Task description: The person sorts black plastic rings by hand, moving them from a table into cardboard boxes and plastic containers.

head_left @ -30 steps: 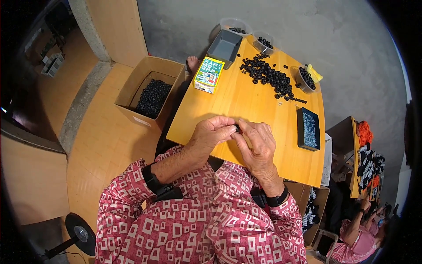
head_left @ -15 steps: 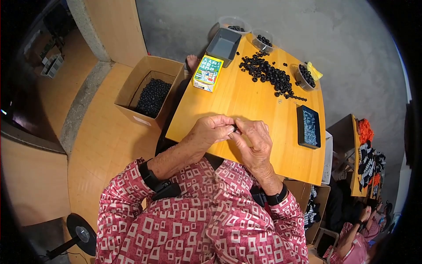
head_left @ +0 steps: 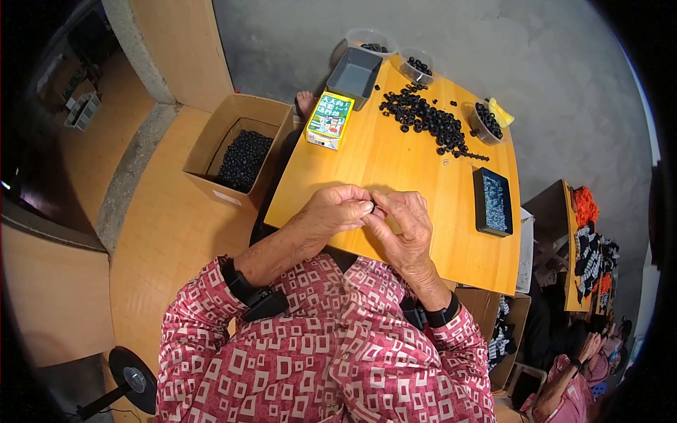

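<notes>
Over the near edge of the wooden table [head_left: 338,176], my left hand [head_left: 335,211] and my right hand [head_left: 405,229] meet fingertip to fingertip. Both are closed in a pinch around a small round black part [head_left: 373,206], mostly covered by the fingers. A heap of similar black parts [head_left: 430,120] lies farther up the table, its tail of parts trailing right. To the right of my right hand stands a black tray [head_left: 493,201] holding many small pale pieces.
Clear tubs with black parts stand at the far edge, a third tub [head_left: 486,123] at the right by a yellow cloth [head_left: 501,113]. A grey bin [head_left: 355,76] and a yellow-green carton [head_left: 329,120] sit far left. Left of the table is a cardboard box [head_left: 204,158]; a co-worker's hands [head_left: 591,345] show lower right.
Both hands remain together at the black part, with only a slight shift of the fingers. The whole view has moved a little.
</notes>
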The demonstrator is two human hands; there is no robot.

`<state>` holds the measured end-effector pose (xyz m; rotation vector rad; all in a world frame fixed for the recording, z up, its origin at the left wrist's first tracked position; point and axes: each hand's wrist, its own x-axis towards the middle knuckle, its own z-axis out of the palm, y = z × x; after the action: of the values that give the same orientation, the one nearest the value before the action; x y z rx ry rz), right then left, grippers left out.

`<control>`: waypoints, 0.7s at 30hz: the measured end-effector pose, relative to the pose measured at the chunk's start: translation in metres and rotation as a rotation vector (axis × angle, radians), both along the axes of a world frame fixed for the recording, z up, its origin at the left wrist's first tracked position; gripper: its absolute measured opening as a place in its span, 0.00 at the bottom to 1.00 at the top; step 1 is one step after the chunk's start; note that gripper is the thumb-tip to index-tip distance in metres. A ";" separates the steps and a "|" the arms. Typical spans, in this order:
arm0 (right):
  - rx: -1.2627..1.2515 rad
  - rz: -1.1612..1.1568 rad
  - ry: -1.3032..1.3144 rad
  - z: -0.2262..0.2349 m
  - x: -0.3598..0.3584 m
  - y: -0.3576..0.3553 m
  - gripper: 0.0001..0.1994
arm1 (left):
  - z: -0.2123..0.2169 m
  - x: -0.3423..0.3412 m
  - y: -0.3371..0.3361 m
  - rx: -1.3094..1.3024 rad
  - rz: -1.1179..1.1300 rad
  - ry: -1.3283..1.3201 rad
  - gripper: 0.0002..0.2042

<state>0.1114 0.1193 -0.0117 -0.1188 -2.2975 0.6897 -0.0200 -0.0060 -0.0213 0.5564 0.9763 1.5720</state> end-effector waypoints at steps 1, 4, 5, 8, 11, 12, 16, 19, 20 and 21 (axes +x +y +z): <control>0.070 -0.002 -0.011 0.001 0.000 0.001 0.18 | -0.003 0.000 0.001 0.003 0.020 0.020 0.14; 0.164 -0.044 -0.019 0.008 -0.001 -0.001 0.18 | 0.000 0.002 0.002 0.004 0.059 0.064 0.13; 0.164 -0.044 -0.018 0.011 -0.001 -0.002 0.18 | 0.001 0.002 0.001 0.002 0.081 0.087 0.13; 0.341 -0.119 -0.047 0.017 -0.001 -0.001 0.18 | -0.003 0.003 0.003 -0.014 0.126 0.221 0.11; 0.435 -0.114 -0.078 0.016 -0.001 0.002 0.17 | 0.002 0.005 0.003 -0.032 0.159 0.289 0.11; 0.471 -0.102 -0.076 0.017 -0.002 0.002 0.16 | 0.002 0.006 0.003 -0.033 0.159 0.289 0.11; 0.527 -0.051 -0.130 0.015 -0.004 0.006 0.15 | 0.001 0.008 0.002 -0.096 0.187 0.376 0.11; 0.539 -0.039 -0.134 0.014 -0.004 0.007 0.15 | 0.001 0.007 0.004 -0.113 0.192 0.388 0.11; 0.538 -0.038 -0.135 0.013 -0.004 0.008 0.15 | 0.000 0.007 0.004 -0.118 0.193 0.395 0.11; 0.526 -0.033 -0.113 0.013 -0.005 0.009 0.15 | -0.002 0.007 0.004 -0.119 0.194 0.395 0.11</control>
<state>0.1068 0.1278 0.0017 0.0529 -2.4992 0.0476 -0.0131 -0.0017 -0.0231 0.7224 1.4481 1.5920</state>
